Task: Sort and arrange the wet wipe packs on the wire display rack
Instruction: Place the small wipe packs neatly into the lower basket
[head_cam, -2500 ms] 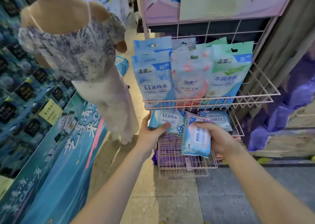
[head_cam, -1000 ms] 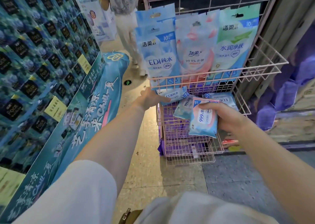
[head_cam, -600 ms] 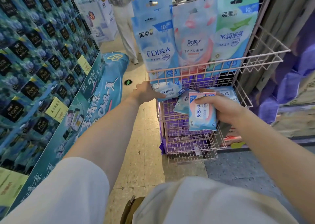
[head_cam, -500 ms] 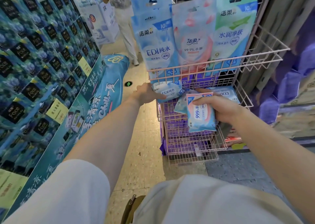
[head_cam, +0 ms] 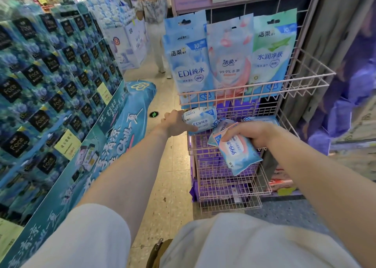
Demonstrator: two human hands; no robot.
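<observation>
- Your right hand (head_cam: 251, 132) is closed around a pink and blue wipe pack (head_cam: 240, 154) marked 999, and it holds the pack tilted in front of the middle basket (head_cam: 284, 129).
- A second small pack (head_cam: 222, 126) lies just behind it, touching your fingers (head_cam: 230, 136).
- Your left hand (head_cam: 176, 123) grips a blue pack (head_cam: 200, 121) marked EDI at the left corner of the same basket, with the thumb on the front of the pack.
- Above your hands, the top basket (head_cam: 305, 80) of the pink wire rack (head_cam: 230, 186) carries three tall bags standing side by side: a blue bag (head_cam: 188, 62), a pink bag (head_cam: 230, 60) and a green bag (head_cam: 271, 51).
- The lower baskets contain purple packs (head_cam: 211, 161).
- On your left stands a blue display of boxes (head_cam: 50, 74).
- Further back, another person (head_cam: 154, 23) stands in the aisle.
</observation>
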